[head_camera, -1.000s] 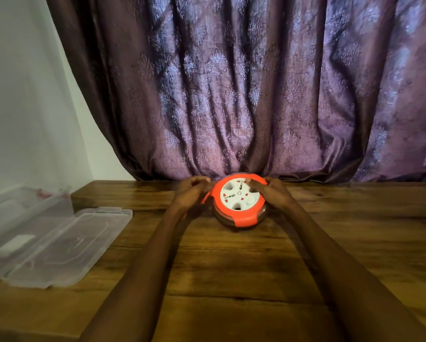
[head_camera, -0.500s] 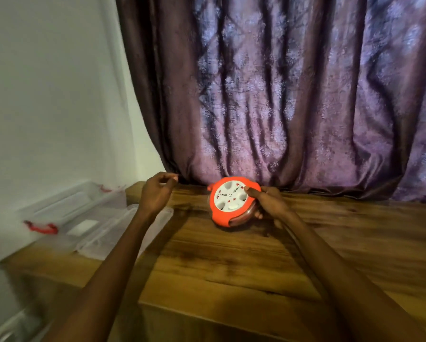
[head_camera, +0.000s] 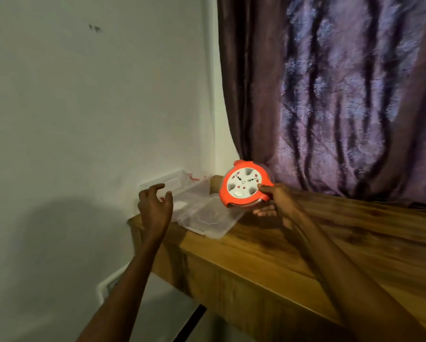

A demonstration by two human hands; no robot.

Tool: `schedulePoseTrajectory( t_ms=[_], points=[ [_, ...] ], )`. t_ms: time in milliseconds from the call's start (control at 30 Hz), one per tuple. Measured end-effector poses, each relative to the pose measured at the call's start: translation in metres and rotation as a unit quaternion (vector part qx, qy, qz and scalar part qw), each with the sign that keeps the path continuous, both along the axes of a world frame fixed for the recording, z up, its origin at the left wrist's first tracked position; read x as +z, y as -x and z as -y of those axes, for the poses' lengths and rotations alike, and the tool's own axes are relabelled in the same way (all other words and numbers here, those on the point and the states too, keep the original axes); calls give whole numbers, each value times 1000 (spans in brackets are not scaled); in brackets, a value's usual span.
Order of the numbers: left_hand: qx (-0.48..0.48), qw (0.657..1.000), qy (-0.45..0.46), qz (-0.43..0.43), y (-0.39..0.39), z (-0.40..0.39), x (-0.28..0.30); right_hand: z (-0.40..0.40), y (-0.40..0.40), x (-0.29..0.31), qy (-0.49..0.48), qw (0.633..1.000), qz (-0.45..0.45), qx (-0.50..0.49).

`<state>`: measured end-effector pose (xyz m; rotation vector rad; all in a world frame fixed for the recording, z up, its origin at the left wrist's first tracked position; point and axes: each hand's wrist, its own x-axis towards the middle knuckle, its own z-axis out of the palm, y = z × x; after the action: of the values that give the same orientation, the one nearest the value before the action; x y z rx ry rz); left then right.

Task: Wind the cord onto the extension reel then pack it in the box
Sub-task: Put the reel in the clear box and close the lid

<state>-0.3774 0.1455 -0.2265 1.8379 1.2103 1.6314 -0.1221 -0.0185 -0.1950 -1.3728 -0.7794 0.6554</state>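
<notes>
The round orange extension reel (head_camera: 244,185) with a white socket face is lifted off the wooden table (head_camera: 305,245) and tilted toward me. My right hand (head_camera: 277,199) grips its lower right rim. No loose cord shows. The clear plastic box (head_camera: 180,191) with red clips stands at the table's far left end against the wall, its clear lid (head_camera: 210,215) lying flat beside it. My left hand (head_camera: 155,206) hovers in front of the box, fingers spread, holding nothing.
A purple curtain (head_camera: 343,95) hangs behind the table. A white wall (head_camera: 83,107) bounds the left side. The table's left edge drops off just under my left hand. Bare wood stretches to the right.
My right hand has lifted the reel off the table and carried it left toward the box. My left hand let go of the reel and moved over to the box. My view swung left.
</notes>
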Motion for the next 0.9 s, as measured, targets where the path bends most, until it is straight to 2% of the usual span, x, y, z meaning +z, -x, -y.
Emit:
schedulePoseTrajectory(
  t_ms=[67,133,233,433,633,767,900],
  points=[
    [-3,995,59,-76,6,-12,-7,-7,12,-3,0,1000,0,4],
    [-37,988,103,-111,6,-19,-12,-14,19,-5,1,1000,1,3],
    [-66,991,83,-80,5,-26,-14,-23,25,-9,7,1000,7,4],
    [-8,994,47,-99,-4,-32,-10,-26,23,-16,13,1000,19,2],
    [-17,999,-9,-39,-16,-34,-7,-13,12,-18,1,1000,26,-17],
    [-48,998,-43,-2,-31,-33,12,0,6,-15,-58,997,2,-48],
    [-97,995,-18,13,-59,-29,38,20,-2,-3,-165,981,-55,-85]
  ],
)
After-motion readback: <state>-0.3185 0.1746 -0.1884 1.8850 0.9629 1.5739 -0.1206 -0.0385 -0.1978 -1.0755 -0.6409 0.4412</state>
